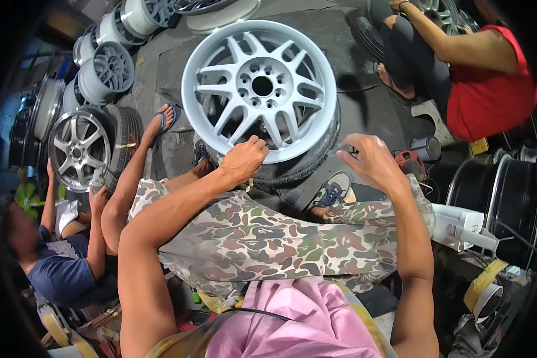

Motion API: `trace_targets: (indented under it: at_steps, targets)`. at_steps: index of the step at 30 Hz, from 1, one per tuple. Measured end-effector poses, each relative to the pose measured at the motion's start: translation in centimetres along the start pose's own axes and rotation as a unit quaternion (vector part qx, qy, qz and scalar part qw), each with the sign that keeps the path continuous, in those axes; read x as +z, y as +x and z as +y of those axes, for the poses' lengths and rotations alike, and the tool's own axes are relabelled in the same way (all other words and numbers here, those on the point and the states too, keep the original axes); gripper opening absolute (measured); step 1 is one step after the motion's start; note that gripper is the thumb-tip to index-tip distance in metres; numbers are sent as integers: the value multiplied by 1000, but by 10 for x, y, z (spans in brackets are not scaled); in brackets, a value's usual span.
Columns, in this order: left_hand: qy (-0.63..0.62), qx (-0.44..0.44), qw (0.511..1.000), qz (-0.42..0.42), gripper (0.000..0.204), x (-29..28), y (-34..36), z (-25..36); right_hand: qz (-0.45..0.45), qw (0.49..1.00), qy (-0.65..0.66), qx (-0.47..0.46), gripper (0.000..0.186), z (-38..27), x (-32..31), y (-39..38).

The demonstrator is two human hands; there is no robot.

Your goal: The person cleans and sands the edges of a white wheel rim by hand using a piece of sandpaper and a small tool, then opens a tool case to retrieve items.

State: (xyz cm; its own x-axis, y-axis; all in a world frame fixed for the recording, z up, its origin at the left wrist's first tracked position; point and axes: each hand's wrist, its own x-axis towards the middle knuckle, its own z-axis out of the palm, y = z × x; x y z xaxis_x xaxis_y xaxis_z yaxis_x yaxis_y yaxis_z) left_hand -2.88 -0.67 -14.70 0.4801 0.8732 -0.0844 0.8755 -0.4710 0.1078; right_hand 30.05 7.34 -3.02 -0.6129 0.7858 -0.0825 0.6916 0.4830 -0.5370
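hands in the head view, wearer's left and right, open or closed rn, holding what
Left hand: fingers curled at the pale wheel's near rim; anything held cannot be told.
Right hand: open, fingers bent, nothing visibly held.

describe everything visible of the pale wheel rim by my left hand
The pale grey wheel rim looks like coated metal, with forked spokes, a round centre hole and bolt holes around it. It lies face up on a dark tyre. The left hand is at its near lip, apparently touching; the right hand is apart.
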Motion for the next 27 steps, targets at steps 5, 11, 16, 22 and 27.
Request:
trace_targets:
  at_steps: [5, 11, 16, 22, 27]
  targets:
    - [-175, -61, 980, 74, 39, -28, 1, 16, 55, 998, 17, 20, 26, -8, -20, -1]
    - [-214, -50, 971, 96, 39, -29, 3, 23, 88, 994, -19, 56, 25, -10, -39, -5]
    - [-245, -68, 961, 106, 39, -46, 7, 21, 112, 992, 14, 57, 26, -7, -42, -8]
    - [-262, -73, 954, 128, 40, -34, 16, 31, 113, 992, 18, 53, 26, -7, -54, -6]
    - [-299, -98, 942, 118, 41, -45, 23, 30, 109, 990, 48, 75, 25, 0, -63, -13]
